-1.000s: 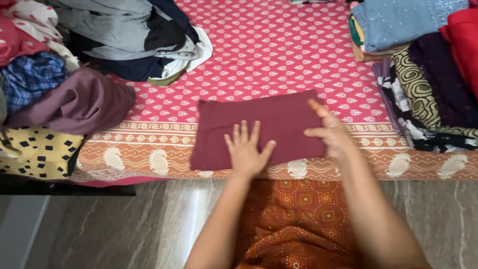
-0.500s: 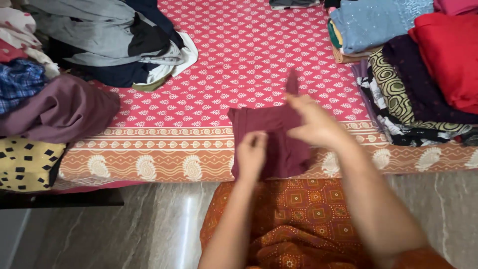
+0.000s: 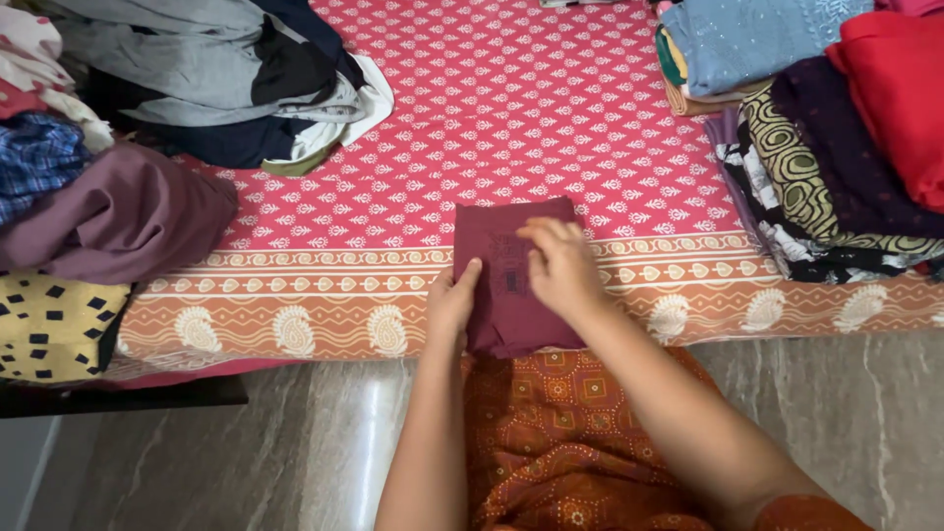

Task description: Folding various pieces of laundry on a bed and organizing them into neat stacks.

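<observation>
Maroon cloth (image 3: 506,295), folded into a narrow upright rectangle, lay at the lower middle of the frame on the patterned border of the red printed bedsheet (image 3: 511,118), its lower end hanging just over the bed's edge. My left hand (image 3: 452,300) rested against the cloth's left edge, fingers stretched out and flat, pressing rather than clasping anything. My right hand (image 3: 560,265) lay on top of the cloth's right half, fingers loosely curled and bearing down on the fabric; it enclosed nothing that I could see. Both forearms ran up from the bottom of the frame, above my orange printed garment (image 3: 560,442) and the grey marble floor (image 3: 246,452).

Farther out, a plum-coloured garment (image 3: 128,211) sat heaped at the left, with a yellow cloth with black squares (image 3: 54,320) below it at the bed's edge and a blue checked piece (image 3: 39,162) above it. A loose pile of grey and dark clothes (image 3: 216,69) filled the upper left. On the right side stood folded stacks: a light blue garment (image 3: 757,39) at the top, a red one (image 3: 900,88) at the far right, and a dark fabric with olive swirls (image 3: 806,167) beneath.
</observation>
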